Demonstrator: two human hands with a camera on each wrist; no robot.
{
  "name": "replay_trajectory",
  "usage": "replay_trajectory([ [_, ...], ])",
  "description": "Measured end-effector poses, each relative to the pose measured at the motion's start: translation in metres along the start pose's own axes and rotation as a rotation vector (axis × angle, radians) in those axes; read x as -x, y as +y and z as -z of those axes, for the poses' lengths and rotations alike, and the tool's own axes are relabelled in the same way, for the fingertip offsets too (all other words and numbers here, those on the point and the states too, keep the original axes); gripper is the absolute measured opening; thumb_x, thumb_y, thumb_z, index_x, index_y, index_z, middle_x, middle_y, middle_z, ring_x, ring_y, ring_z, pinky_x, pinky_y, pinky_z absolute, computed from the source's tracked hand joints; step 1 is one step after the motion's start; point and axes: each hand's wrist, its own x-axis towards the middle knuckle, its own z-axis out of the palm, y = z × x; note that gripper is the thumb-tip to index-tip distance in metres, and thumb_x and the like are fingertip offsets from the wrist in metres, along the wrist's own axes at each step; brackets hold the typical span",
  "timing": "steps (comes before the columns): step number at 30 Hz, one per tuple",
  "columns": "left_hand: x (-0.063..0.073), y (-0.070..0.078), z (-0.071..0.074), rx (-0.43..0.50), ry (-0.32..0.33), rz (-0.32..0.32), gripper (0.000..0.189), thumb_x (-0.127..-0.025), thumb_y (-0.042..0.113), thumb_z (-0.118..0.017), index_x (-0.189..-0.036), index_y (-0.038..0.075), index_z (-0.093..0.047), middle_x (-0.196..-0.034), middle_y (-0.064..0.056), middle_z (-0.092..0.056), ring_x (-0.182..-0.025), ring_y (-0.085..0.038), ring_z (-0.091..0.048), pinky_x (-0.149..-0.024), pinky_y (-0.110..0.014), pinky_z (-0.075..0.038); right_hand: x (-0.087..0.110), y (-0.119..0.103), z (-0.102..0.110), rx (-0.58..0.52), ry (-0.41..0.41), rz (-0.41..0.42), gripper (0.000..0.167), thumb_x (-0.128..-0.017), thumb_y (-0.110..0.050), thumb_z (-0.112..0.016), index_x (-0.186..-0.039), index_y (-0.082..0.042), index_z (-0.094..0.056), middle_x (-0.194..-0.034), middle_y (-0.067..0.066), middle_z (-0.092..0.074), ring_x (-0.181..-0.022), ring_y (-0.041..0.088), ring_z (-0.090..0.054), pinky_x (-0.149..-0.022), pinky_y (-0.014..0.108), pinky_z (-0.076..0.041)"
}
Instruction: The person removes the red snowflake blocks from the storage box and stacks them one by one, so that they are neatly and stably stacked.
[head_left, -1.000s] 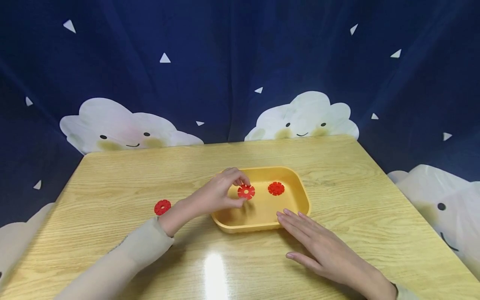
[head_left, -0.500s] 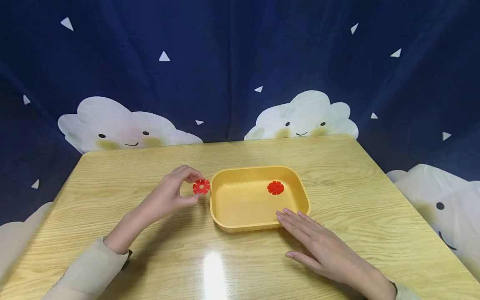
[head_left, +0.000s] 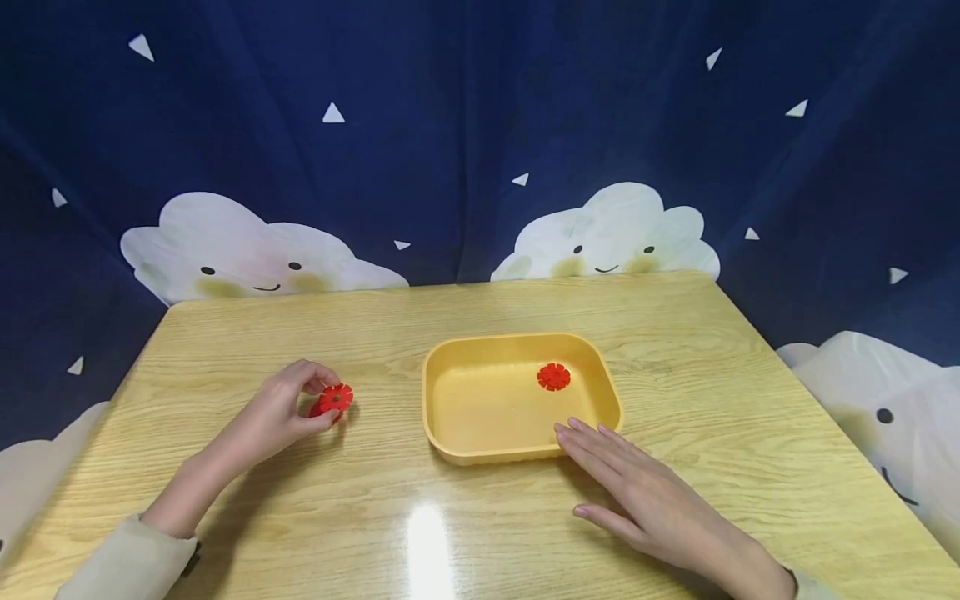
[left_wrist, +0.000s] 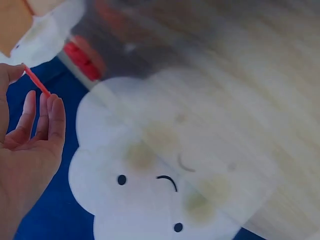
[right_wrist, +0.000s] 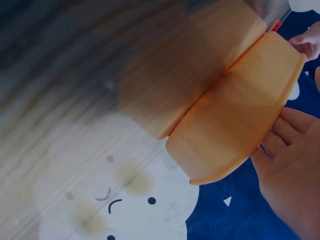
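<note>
Between thumb and fingertips, my left hand (head_left: pixel 281 408) pinches a red notched snowflake disc (head_left: pixel 344 395) at the left of the table. In the left wrist view this disc (left_wrist: pixel 37 81) appears edge-on. It hangs above another red piece (left_wrist: pixel 82 59) lying on the table, which the held disc and fingers partly cover in the head view. More red snowflake discs (head_left: pixel 553 377) lie together in the back right part of the yellow tray (head_left: pixel 487 412). My right hand (head_left: pixel 652 500) has its fingers straight, with the fingertips right at the tray's front right rim.
The tray stands near the middle of the wooden table (head_left: pixel 510 525). Behind the table hangs a dark blue curtain (head_left: pixel 435 125) with white clouds and triangles. A bright reflection shows on the tabletop in front of the tray.
My left hand has moved left out of the tray, carrying the red disc to the piece on the table at left. The right hand has stayed at the tray rim.
</note>
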Motion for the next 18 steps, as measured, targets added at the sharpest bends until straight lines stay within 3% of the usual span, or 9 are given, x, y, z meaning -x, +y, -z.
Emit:
replay_trajectory([
  [8,0.013,-0.014,0.0,0.019,-0.074,0.03,0.037,-0.069,-0.007,-0.081,-0.099,0.002,-0.063,-0.092,-0.002,-0.06,-0.081,-0.016,-0.06,-0.069,-0.031,-0.055,0.0,0.0,0.0,-0.001,0.001,0.001,0.074,-0.094,-0.042,-0.063,-0.154,-0.015,-0.03,-0.157,0.002,-0.033,-0.142,0.022,-0.033,-0.117,0.029,-0.017],
  [18,0.014,-0.021,-0.002,0.031,-0.085,0.011,0.037,-0.069,-0.008,-0.081,-0.1,0.002,-0.062,-0.092,-0.002,-0.059,-0.079,-0.016,-0.06,-0.066,-0.028,-0.054,0.0,-0.001,0.002,0.001,-0.004,-0.003,0.072,-0.094,-0.042,-0.063,-0.153,-0.012,-0.034,-0.157,0.002,-0.033,-0.142,0.022,-0.033,-0.117,0.028,-0.016],
])
